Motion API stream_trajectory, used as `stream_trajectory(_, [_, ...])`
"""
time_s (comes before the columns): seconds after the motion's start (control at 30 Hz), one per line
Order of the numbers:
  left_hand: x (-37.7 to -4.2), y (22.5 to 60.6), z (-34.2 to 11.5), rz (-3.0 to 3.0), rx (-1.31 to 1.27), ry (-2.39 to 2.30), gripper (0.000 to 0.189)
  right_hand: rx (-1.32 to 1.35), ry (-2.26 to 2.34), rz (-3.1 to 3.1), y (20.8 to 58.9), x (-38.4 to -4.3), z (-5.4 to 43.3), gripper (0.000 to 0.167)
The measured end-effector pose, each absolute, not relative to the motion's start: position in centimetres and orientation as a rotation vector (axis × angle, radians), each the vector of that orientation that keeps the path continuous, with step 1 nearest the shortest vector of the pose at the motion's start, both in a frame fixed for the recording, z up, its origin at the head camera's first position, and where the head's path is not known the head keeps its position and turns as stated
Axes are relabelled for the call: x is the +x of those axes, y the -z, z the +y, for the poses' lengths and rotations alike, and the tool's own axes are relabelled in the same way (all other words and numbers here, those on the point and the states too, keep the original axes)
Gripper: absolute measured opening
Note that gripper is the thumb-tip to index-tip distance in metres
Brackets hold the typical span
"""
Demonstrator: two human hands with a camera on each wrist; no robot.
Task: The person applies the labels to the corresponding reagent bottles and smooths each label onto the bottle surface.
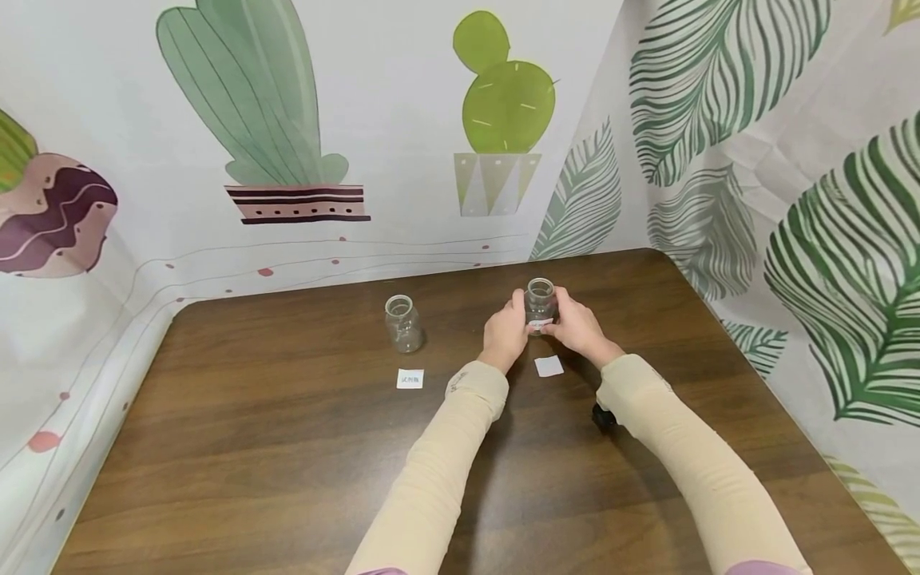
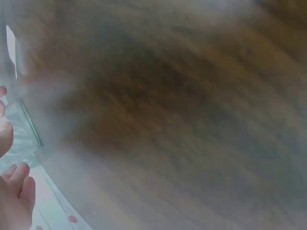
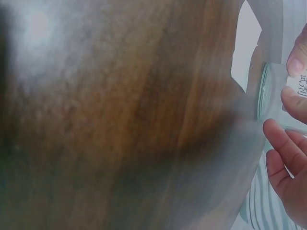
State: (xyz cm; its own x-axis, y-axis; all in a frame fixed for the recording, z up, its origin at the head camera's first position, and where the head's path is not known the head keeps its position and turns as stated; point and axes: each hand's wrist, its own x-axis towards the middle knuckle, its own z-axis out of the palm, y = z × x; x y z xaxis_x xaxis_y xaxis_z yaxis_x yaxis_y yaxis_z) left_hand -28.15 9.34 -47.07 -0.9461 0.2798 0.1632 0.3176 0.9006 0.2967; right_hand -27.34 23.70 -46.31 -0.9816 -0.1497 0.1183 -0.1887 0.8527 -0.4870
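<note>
Gripped jar: clear glass, upright between the two hands, its open rim left uncovered by the fingers.
Left hand: curled against the jar's left side, thumb on the label's edge.
Right hand: curled about the jar's right side, thumb pressing the label.
White label: low on the jar's near face, between the thumbs.
Paper square: on the table, just in front of the jar.
Other jar: upright, well to the left, printed card before it.
</note>
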Motion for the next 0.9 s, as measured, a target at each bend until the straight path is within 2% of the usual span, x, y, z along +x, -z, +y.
stream_trajectory(0.63, [-28.5,46.9,8.4,-2.946,-0.593,0.456,0.049,0.395,-0.766,-2.91,46.3,-27.4,24.9,0.046])
stream_trajectory(0.73, [-28.5,47.0,8.3,-2.958,-0.608,0.471,0.053,0.401,-0.762,-2.921,46.3,-27.4,24.9,0.049])
stream_trajectory(0.9, [-28.5,47.1,8.4,-2.976,-0.597,0.481,0.062,0.393,-0.838,-2.977,46.1,-27.2,24.8,0.063])
